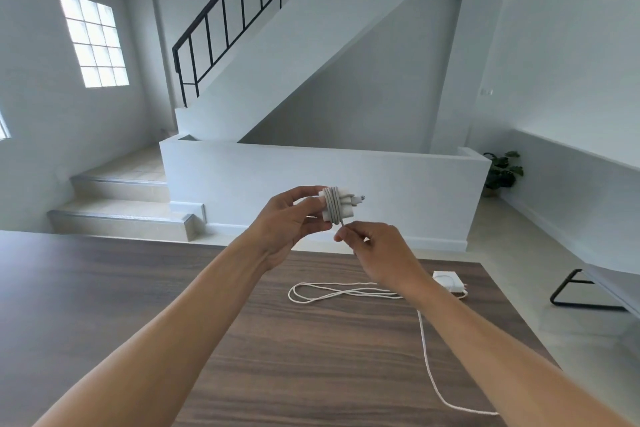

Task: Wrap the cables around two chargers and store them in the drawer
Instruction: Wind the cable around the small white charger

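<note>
Chargers are what I am watching, and I see two of them. I take the dark wood-grain table [138, 305] as my landmark. The first charger [341, 206] is held up above the table's far edge, a small white block with its pale cable wound in several tight turns around its middle, so the block shows only at either side of the winding. A short white plug end sticks out from its right side with a small dark tip.

My left hand [291, 229] is closed around the left part of this charger, thumb at the front and fingers curled behind it. My right hand [377, 253] sits just below and to the right of it, thumb and forefinger pinched shut on the free end of the wound cable [333, 208] where it leaves the bottom of the winding; the other fingers are curled in.

The second charger [447, 281] lies flat on the table near its far right corner, a white square block partly hidden behind my right forearm. Its loose cable [325, 292] lies unwrapped on the table, in long flat loops to the left of the block, with one strand running toward the table's near right edge.
</note>
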The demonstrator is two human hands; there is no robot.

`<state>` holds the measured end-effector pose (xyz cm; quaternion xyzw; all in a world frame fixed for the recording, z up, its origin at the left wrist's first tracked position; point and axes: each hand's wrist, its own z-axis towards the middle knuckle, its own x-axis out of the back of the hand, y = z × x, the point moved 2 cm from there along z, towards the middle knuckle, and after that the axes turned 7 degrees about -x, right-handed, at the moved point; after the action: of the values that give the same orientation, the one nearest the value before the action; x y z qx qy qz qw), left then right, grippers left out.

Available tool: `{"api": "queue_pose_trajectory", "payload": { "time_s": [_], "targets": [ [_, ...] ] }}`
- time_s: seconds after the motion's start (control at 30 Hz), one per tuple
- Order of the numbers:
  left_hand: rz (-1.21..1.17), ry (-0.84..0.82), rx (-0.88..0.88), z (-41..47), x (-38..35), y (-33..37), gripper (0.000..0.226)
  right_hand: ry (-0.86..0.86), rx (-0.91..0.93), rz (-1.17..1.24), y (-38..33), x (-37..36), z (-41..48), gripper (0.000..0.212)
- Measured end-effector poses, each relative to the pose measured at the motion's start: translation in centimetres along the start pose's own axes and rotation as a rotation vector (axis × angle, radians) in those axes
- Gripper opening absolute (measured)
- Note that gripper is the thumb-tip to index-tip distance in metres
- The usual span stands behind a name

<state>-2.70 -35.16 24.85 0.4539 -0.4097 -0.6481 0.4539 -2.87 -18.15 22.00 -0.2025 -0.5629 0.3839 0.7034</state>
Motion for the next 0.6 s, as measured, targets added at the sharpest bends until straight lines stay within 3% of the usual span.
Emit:
{"api": "queue_pose_trajectory", "payload": {
  "time_s": [0.23, 0.4, 0.6],
  "targets": [
    [0.254, 0.155, -0.042, 0.6, 0.7, -0.4, 0.015, -0.007, 0.07, -0.339, -2.3, 0.7, -0.7, 0.028],
    [0.423, 0.111, -0.056, 0.3, 0.9, -0.5, 0.018, 0.043, 0.171, -0.628, -4.6, 3.0, -0.6, 0.029],
    [0.524, -0.008, -0.067, -0.2, -0.3, -0.6, 0.02, 0.083, 0.247, -0.667, -6.4, 5.7, -0.2, 0.021]
  ]
}}
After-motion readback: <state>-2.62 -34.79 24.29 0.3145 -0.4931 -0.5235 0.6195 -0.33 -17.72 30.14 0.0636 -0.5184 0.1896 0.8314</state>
